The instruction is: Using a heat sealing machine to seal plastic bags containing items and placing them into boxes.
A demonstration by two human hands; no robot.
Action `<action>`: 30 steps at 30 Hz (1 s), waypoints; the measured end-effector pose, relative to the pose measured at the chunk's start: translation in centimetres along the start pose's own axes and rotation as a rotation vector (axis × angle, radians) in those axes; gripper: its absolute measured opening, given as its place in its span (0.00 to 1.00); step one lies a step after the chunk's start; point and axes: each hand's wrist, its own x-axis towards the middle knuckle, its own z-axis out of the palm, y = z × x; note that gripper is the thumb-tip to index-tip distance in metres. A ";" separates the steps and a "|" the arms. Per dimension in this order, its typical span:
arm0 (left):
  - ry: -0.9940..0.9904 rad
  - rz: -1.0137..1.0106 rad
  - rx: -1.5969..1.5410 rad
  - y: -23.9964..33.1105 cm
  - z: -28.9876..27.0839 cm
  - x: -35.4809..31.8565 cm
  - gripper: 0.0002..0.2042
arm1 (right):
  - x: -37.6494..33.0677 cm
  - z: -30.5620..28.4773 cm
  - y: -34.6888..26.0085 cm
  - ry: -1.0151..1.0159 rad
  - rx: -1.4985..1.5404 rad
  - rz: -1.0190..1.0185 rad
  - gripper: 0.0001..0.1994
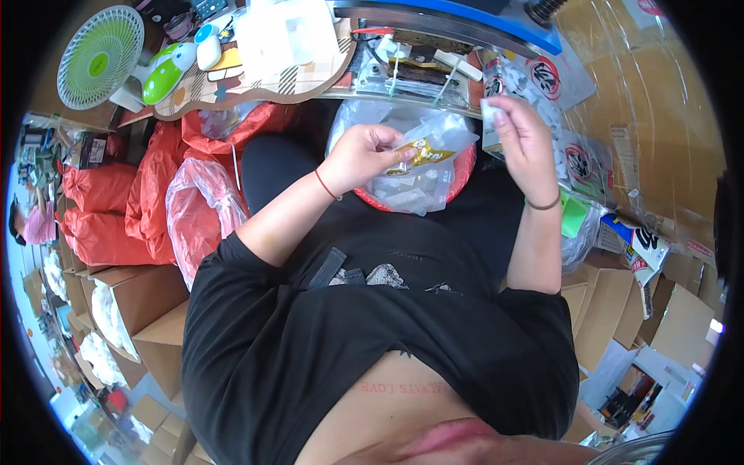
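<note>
My left hand (361, 160) pinches a clear plastic bag (448, 138) with a gold printed patch, its thumb on top and fingers curled. The bag hangs over a red basin (464, 172) in my lap, in which several pale, translucent pieces show. Raised to the right, my right hand (527, 146) is closed with thumb and fingertips on a small whitish piece (490, 113). Its exact kind is too small to make out. Beside that hand stands an open box (496, 143) of small white pieces.
A sealing machine-like bench unit (418, 74) lies ahead, below a blue bar (496, 27). On the left are a green and white fan (101, 62), a patterned board (310, 81) and red bags (147, 201). Cardboard boxes (155, 302) stand at both sides.
</note>
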 end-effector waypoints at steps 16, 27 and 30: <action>-0.243 -0.151 -0.595 -1.1 2.7 1.3 0.13 | 1.1 -0.2 2.1 0.020 0.060 0.092 0.07; 0.549 0.051 0.121 0.3 -6.7 6.4 0.24 | -1.3 0.8 1.7 0.019 -0.053 -0.051 0.11; 1.074 0.565 1.126 -1.3 -12.3 5.6 0.25 | -1.7 0.3 1.2 0.017 -0.011 0.034 0.09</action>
